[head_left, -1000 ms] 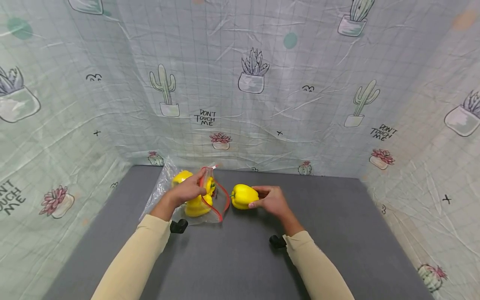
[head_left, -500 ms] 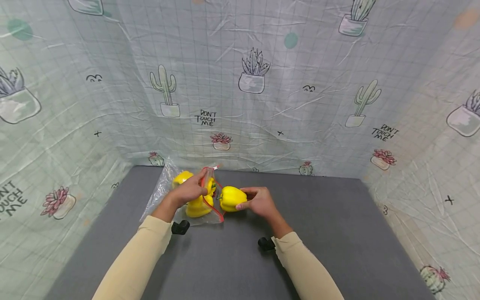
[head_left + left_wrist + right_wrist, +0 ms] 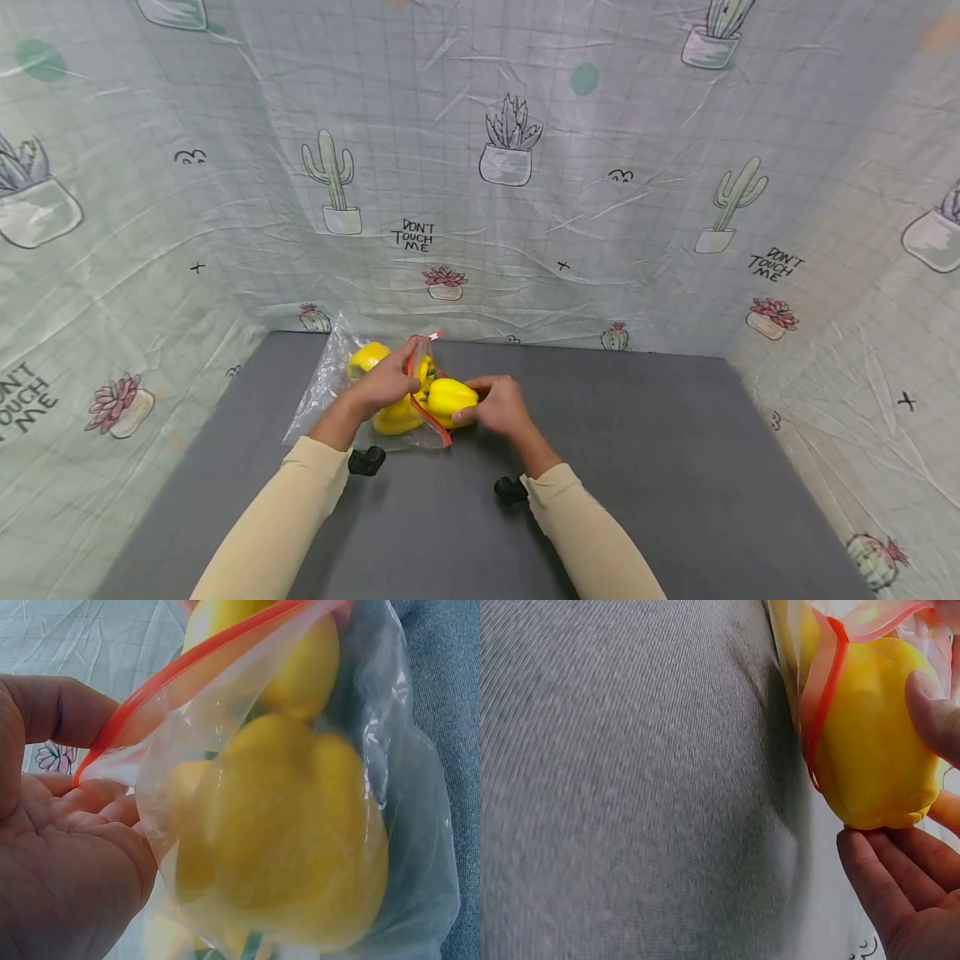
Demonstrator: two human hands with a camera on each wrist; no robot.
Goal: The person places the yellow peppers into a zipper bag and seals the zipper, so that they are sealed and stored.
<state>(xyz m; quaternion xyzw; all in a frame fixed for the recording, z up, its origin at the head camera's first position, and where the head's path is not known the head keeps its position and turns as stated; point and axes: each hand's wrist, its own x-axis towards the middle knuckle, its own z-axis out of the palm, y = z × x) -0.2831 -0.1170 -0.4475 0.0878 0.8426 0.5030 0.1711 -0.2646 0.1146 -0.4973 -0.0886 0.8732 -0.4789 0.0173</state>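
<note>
A clear zip bag [image 3: 318,400] with a red zip edge lies on the grey table, its mouth facing right. Several yellow bell peppers [image 3: 277,840] are inside it. My left hand [image 3: 381,383] pinches the upper side of the bag's mouth between thumb and fingers, holding it apart, as the left wrist view shows. My right hand [image 3: 501,407] grips another yellow bell pepper [image 3: 877,735] by its right end. That pepper sits partly within the bag's opening, with the red zip edge across its left side in the right wrist view.
The grey table [image 3: 637,467] extends to the right and toward the front. A cloth backdrop [image 3: 570,208] printed with cacti rises behind it and along both sides. A black wrist mount [image 3: 367,461] sits under the left wrist, another black mount [image 3: 510,490] under the right.
My right hand has moved left with its yellow bell pepper, from beside the bag into the bag's mouth. The left hand has stayed nearly in place on the zip edge.
</note>
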